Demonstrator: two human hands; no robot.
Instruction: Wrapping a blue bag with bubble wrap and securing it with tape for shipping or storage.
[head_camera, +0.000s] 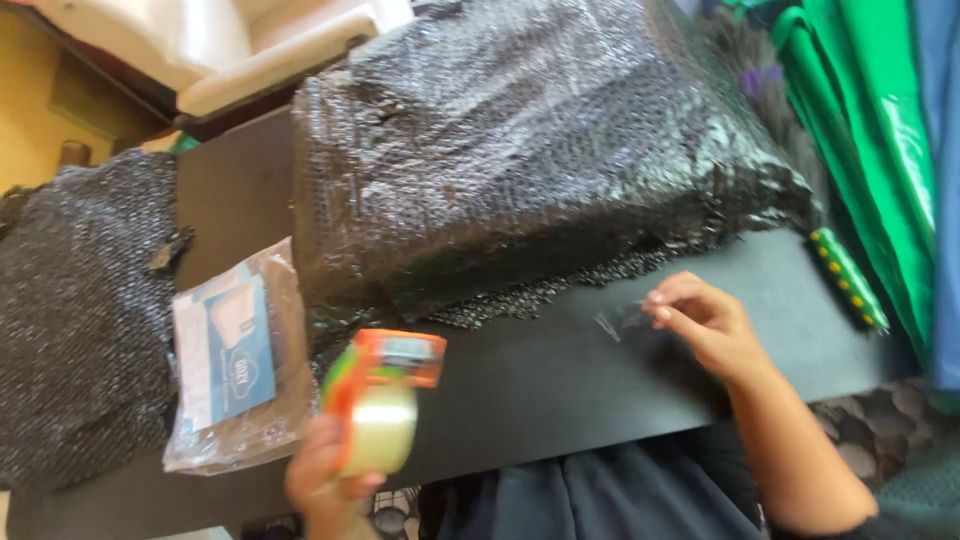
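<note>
With the tape roller (380, 400) gripped in the left hand (325, 480) just below the big black bubble-wrapped bundle (520, 150) on the desk (540, 370), the clear tape end (615, 322) pinched by the right hand (705, 320) beside that bundle should be kept flat and pulled slowly.

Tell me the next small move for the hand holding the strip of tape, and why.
Probably press the clear tape strip, pinched in the right hand, onto the loose lower edge of the black bubble-wrapped bundle. That edge lies unsealed on the table, while the left hand holds the tape dispenser clear.
</note>
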